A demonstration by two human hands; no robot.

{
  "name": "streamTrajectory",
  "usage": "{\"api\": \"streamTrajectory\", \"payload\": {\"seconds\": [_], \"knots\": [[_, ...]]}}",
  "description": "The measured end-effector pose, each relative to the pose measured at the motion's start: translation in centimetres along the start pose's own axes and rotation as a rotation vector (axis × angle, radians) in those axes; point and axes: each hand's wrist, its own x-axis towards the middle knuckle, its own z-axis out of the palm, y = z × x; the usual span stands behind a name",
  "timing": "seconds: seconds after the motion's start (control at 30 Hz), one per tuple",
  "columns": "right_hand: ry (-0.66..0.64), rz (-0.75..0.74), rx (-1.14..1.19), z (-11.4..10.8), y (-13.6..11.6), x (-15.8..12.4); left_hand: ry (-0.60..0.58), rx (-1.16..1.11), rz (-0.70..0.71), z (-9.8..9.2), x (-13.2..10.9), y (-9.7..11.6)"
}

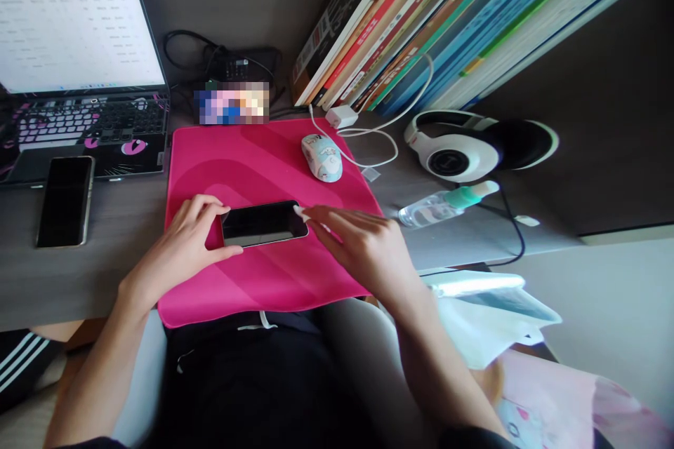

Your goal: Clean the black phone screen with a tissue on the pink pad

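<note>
A phone (266, 222) with a dark screen lies face up on a bright pink desk mat (236, 161). My left hand (192, 235) holds its left end, fingertips at the upper corner and thumb along the lower edge. Over the phone's right end is my right hand (363, 242), its fingers pinched on a small white scrap (300, 211). The scrap is at the phone's upper right corner; whether it is tissue or cotton I cannot tell.
Behind the phone sits a patterned mouse (322, 158). Right of the mat are a white charger (342, 116) with its cable, headphones (458, 147) and a spray bottle (442, 205). A laptop (78, 119) and second phone (66, 201) stand left; books (363, 35) line the back.
</note>
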Motion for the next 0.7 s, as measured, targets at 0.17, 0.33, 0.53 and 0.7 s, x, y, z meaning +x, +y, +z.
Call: {"api": "streamTrajectory", "payload": {"seconds": [0.17, 0.33, 0.53, 0.7], "knots": [[-0.126, -0.105, -0.084, 0.9, -2.7, -0.5, 0.013, 0.004, 0.027, 0.2, 0.0, -0.3], [-0.132, -0.031, -0.128, 2.0, -3.6, -0.6, 0.016, 0.006, 0.032, 0.4, 0.1, -0.5], [-0.168, 0.015, -0.027, 3.3, -2.7, 0.1, 0.034, 0.018, 0.042, 0.5, 0.2, -0.5], [-0.235, 0.056, 0.074, 4.5, -1.7, 0.5, 0.031, 0.027, 0.032, 0.4, 0.2, -0.1]]}}
